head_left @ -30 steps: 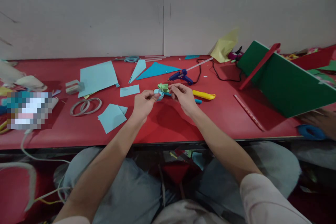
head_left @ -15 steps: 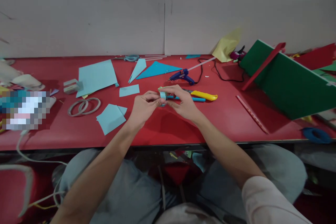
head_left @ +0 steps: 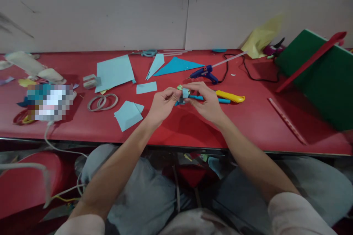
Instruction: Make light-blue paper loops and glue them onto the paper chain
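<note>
Over the middle of the red table (head_left: 248, 125), my left hand (head_left: 162, 104) and my right hand (head_left: 206, 102) meet around a small rolled piece of light blue and green paper (head_left: 184, 93). Fingers of both hands are pinched on it. A blue pen-like tool (head_left: 213, 98) lies just behind my right hand, and beside it a yellow utility knife (head_left: 230, 96). A blue glue gun (head_left: 205, 73) with a black cord rests farther back.
Light blue paper sheets (head_left: 114, 72) and scraps (head_left: 128, 114) lie to the left, with two tape rings (head_left: 102, 101). A darker blue triangle (head_left: 176, 67) and scissors (head_left: 147, 53) lie at the back. A green board (head_left: 317, 77) leans at right, a red ruler (head_left: 286, 120) before it.
The view has swung left, so everything sits farther right in the picture. My hands have closed more tightly round the rolled paper; the green part is mostly hidden now.
</note>
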`<state>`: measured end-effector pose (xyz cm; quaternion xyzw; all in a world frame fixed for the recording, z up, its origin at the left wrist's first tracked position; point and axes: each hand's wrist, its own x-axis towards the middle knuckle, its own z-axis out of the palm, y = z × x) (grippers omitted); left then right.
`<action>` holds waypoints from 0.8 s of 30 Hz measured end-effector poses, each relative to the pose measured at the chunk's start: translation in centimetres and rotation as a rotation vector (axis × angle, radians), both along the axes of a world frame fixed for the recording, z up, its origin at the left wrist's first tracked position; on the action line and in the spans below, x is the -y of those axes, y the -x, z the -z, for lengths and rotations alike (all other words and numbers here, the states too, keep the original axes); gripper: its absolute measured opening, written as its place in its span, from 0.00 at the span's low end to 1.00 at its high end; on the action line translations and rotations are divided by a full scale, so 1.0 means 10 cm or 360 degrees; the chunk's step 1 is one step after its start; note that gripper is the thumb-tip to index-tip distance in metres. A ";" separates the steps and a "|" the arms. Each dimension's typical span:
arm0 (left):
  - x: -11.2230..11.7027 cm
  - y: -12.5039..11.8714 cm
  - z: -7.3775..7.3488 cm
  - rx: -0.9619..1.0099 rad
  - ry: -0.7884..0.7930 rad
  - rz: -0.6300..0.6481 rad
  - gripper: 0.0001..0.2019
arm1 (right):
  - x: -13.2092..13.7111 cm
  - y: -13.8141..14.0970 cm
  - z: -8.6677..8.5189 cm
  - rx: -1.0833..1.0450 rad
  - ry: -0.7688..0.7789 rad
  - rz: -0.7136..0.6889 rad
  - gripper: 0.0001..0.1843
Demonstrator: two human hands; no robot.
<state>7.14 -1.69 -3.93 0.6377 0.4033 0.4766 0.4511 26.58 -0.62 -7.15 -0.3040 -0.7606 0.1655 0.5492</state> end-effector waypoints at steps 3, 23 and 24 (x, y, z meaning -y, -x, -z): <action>-0.02 -0.01 0.01 0.0004 -0.0004 0.0018 0.30 | -0.02 0.00 0.01 0.0000 -0.0014 0.0003 0.18; -0.08 -0.05 0.11 0.0050 0.0007 -0.0139 0.21 | -0.02 0.03 0.05 -0.0031 0.0005 0.0042 0.10; -0.08 -0.05 0.10 0.0039 0.0002 -0.0113 0.22 | -0.02 0.03 0.05 -0.0031 -0.0005 0.0046 0.09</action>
